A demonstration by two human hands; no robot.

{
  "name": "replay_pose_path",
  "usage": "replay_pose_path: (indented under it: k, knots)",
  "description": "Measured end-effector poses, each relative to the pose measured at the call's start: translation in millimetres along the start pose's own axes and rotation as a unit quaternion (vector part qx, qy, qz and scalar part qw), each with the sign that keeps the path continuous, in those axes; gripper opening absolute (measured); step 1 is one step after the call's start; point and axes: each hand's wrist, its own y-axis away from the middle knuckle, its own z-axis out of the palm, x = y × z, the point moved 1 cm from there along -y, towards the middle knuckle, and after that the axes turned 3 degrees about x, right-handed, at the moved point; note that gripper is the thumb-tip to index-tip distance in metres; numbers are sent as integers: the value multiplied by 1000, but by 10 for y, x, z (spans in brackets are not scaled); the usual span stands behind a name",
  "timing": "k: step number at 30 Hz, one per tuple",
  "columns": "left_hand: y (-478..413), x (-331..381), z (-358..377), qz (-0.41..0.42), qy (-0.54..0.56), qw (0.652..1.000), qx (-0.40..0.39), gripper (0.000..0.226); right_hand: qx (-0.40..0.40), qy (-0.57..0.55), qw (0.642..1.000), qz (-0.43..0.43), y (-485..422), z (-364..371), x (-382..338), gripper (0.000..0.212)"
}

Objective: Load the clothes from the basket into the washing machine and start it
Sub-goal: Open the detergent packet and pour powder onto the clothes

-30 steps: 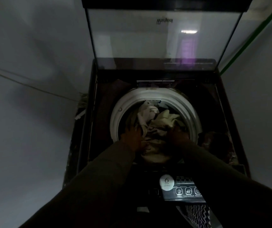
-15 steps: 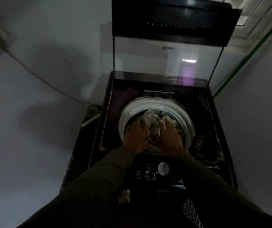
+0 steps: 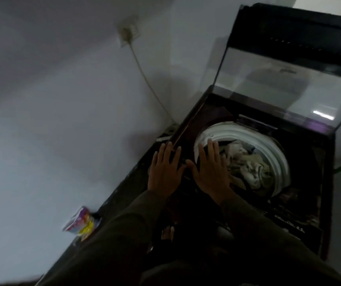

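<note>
Lifted off the clothes, left hand and right hand spread flat, grip empty, near drum rim.

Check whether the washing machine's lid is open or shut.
Open: the dark-framed glass lid stands raised behind the white drum ring, pale clothes exposed.

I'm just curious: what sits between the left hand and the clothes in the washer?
In the head view, the right hand lies between the left hand and the clothes, over the white drum rim.
</note>
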Motion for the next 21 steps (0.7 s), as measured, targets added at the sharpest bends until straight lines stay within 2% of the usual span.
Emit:
replay_pose_path:
  k: [8,13,18,21]
  knots:
    - [1232,-571,-106,-163,-5,987,7,68,-37,-21,984,-172,494,232,-670,76]
    - [1804,-958,-6,-225,-15,974,3,64,-55,0,964,-259,756,494,-1059,75]
    - [2194,-1467,517,-260,-11,966,-5,61,-103,-9,924,-367,979,1036,-1414,75]
    - [2343,-1818,922,-294,-4,956,-15,60,-133,6,912,-388,1100,1540,-1618,75]
